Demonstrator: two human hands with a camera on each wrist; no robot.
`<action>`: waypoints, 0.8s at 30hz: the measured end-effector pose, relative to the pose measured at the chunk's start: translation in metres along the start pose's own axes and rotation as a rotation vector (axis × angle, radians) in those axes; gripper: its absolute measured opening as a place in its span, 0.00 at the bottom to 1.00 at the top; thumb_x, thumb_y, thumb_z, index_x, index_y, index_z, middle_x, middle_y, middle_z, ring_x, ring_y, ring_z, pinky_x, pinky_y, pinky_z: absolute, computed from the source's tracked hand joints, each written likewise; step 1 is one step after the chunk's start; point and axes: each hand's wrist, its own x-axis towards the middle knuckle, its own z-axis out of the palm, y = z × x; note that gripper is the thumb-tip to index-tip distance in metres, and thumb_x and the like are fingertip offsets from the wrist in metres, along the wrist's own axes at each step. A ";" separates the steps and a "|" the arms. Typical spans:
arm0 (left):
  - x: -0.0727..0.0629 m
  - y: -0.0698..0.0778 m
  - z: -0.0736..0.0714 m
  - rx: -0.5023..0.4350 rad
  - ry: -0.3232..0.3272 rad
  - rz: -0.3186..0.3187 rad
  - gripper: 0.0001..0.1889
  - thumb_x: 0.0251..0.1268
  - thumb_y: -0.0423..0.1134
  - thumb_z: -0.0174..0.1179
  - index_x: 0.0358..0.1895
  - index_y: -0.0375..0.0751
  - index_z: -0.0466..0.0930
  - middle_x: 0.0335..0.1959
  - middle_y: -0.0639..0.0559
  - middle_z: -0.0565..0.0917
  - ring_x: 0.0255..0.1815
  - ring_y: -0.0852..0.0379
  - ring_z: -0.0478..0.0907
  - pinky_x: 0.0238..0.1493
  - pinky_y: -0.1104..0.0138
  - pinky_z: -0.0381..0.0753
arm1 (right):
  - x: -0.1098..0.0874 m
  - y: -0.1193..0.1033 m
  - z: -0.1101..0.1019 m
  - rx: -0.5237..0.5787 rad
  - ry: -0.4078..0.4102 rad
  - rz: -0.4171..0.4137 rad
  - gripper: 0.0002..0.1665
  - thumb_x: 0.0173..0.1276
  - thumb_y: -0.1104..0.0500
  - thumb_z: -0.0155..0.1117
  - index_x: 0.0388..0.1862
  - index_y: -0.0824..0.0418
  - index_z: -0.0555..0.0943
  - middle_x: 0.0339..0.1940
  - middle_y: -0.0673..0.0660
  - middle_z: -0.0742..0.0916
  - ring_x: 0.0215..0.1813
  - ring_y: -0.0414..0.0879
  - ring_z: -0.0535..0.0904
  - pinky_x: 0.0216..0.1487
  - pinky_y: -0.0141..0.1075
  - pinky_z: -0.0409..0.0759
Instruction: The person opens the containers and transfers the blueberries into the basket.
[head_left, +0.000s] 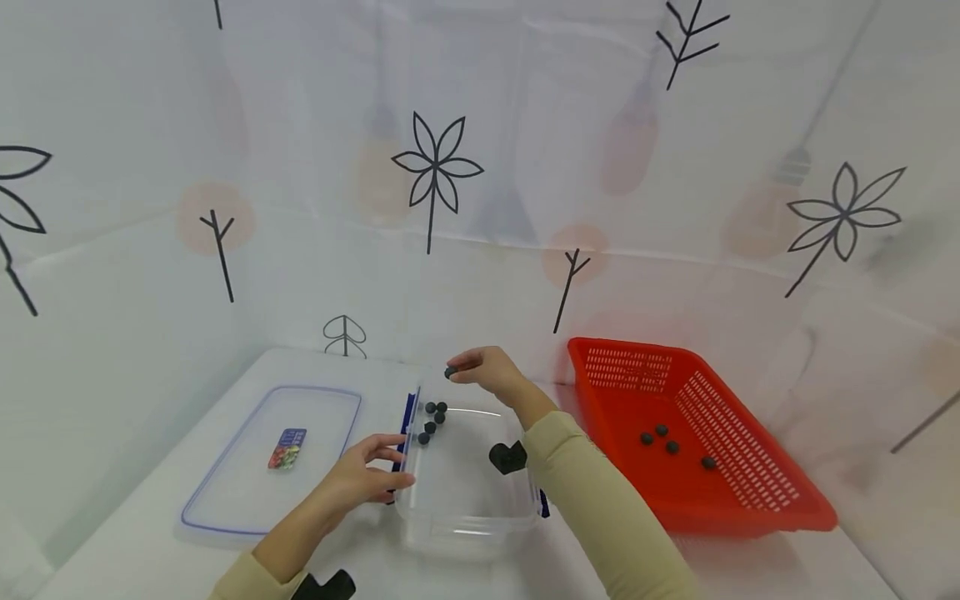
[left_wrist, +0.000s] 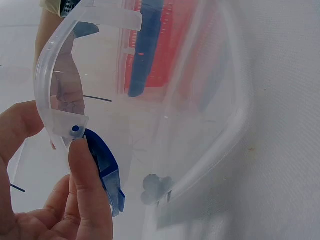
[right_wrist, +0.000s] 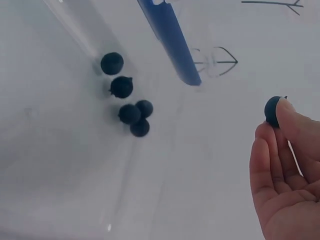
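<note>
A clear plastic box point(head_left: 471, 527) with blue side latches stands on the table. My left hand point(head_left: 363, 473) holds its left rim, thumb and fingers on either side beside the blue latch point(left_wrist: 105, 167). Above the box's far left corner, my right hand point(head_left: 491, 372) pinches a small dark blueberry-like ball point(right_wrist: 272, 111) between thumb and fingertips. Inside the box, several similar balls point(right_wrist: 121, 87) lie along the left wall. To the right, a red perforated basket point(head_left: 633, 492) contains several more dark balls point(head_left: 672, 447).
Left of the box lies a clear lid point(head_left: 232, 492) with a blue edge and a colourful label point(head_left: 287, 448) on it. A white sheet point(head_left: 480, 283) printed with plants hangs behind the table. The basket's high rim rises close to the right forearm.
</note>
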 end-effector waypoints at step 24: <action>0.000 -0.003 0.001 -0.005 -0.009 0.021 0.35 0.47 0.37 0.72 0.61 0.38 0.68 0.47 0.45 0.76 0.34 0.54 0.78 0.37 0.60 0.82 | -0.041 0.045 -0.113 0.028 0.212 0.107 0.20 0.66 0.61 0.61 0.56 0.66 0.76 0.55 0.64 0.79 0.58 0.58 0.71 0.61 0.47 0.68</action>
